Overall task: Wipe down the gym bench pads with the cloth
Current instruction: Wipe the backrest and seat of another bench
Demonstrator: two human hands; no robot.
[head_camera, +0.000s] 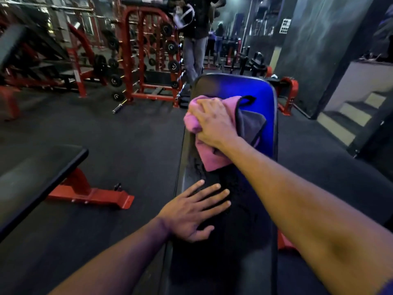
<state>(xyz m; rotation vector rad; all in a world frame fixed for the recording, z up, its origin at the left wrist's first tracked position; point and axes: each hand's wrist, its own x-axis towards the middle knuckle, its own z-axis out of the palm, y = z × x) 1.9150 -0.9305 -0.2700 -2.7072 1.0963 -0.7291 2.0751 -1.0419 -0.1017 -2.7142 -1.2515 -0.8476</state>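
A pink cloth (209, 145) is pressed onto the far part of the black bench pad (263, 107) by the right hand (214, 122), its fingers curled over the bunched fabric. The left hand (191, 211) is laid flat on the near pad, fingers spread, nothing held

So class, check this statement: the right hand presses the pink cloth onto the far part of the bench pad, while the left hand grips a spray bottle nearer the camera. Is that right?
Not quite. The left hand holds no spray bottle; it rests flat, fingers spread, on the bench pad. As stated, the right hand presses the pink cloth farther along. The head view shows this.
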